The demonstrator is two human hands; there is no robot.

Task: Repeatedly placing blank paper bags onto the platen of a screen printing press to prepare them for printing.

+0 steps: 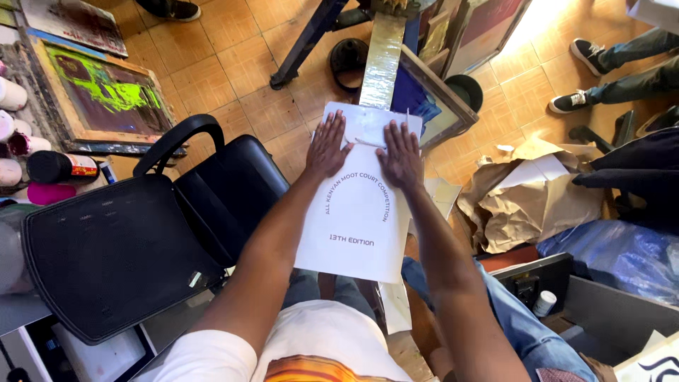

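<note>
Both hands, left hand (327,147) and right hand (400,154), press flat with fingers spread on a white printed sheet (357,212) (tiled floor (233,64) below); black chair (141,233) at nine o'clock.

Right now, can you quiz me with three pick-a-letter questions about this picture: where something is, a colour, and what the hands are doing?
1. Where is the black padded office chair?
A. left of the white printed sheet
B. on top of it
C. right of it

2. What colour is the paint on the wooden-framed printing screen?
A. red
B. bright green
C. white

3. How are the left hand and right hand?
A. closed in fists
B. pressed flat on the sheet
C. lifted away

Answers: 1 A, the chair sits left of the sheet. 2 B, green smears cover the screen. 3 B, both palms lie flat, fingers spread.
</note>
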